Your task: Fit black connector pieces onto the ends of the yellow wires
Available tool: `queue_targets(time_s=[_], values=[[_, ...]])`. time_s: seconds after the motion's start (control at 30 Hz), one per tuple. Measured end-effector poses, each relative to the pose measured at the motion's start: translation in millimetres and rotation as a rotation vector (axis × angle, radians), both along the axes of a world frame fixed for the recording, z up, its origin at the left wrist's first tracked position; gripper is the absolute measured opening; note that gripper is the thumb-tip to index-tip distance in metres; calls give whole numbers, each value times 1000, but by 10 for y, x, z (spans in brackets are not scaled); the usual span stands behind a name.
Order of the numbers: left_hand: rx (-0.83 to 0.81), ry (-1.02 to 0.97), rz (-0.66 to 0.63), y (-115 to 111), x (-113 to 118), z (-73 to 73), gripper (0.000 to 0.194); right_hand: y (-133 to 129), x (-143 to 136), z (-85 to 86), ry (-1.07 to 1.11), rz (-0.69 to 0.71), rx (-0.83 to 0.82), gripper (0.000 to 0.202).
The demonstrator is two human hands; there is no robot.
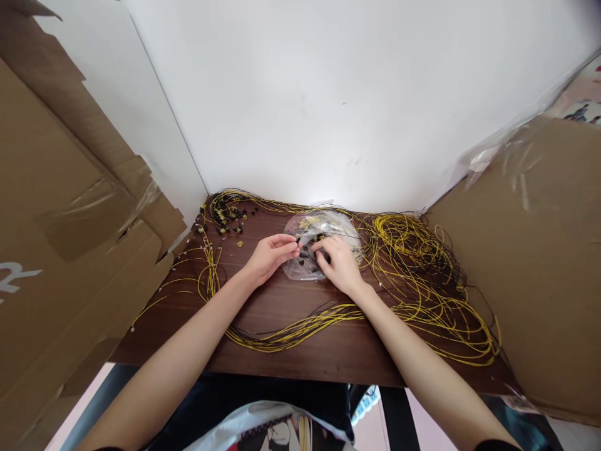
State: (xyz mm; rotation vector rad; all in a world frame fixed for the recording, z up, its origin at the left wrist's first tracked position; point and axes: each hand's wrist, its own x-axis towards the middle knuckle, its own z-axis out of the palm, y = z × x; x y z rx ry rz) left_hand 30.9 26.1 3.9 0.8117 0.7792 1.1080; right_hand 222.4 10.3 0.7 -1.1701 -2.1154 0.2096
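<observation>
My left hand (273, 255) is closed in a pinch on a small black piece (297, 242), over the left side of a clear plastic bag (295, 268). The piece looks like a small connector, too small to make out fully. My right hand (339, 262) reaches into or over the bag, fingers curled among small black parts (304, 255). Whether it grips one of them is hidden. Some yellow bits (310, 222) also show in the bag. Thin yellow and black wires (291, 335) run across the table in front of the hands.
A large tangle of yellow and black wires (413, 250) covers the table's right side. At the back left lies a heap of black and yellow connectors (225, 213). Cardboard walls (70, 263) stand left and right, with a white wall (319, 113) behind the brown table (282, 300).
</observation>
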Motion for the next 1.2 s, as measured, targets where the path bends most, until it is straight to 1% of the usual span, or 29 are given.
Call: queue_targets(time_s=[0.1,0.27,0.33,0.53,0.63,0.73,0.8,0.87,1.0,1.2], values=[[13,3,-8,5,-8,-21,33,-3,-6,-21,-104,4,9,21],[5,19,1,-14,1,-7,32,24,15,-43,-115,-96,42,28],[-5,25,5,-23,10,9,32,34,19,-52,-124,-109,51,28],[-19,12,12,-25,21,16,30,11,1,-51,-176,-47,67,20],[-10,1,9,-18,16,-8,30,-3,-15,-41,-202,-18,74,26],[1,-10,10,-9,11,-33,29,-3,-29,-43,-244,59,83,37],[4,-20,18,-4,10,-41,29,1,-32,-49,-253,85,83,39],[1,-28,30,0,10,-39,27,7,-25,-54,-237,44,71,36],[-18,-39,51,-5,13,-14,23,21,6,-53,-208,-106,39,33],[-30,-37,63,-15,24,7,19,32,2,-78,-285,-156,9,37]])
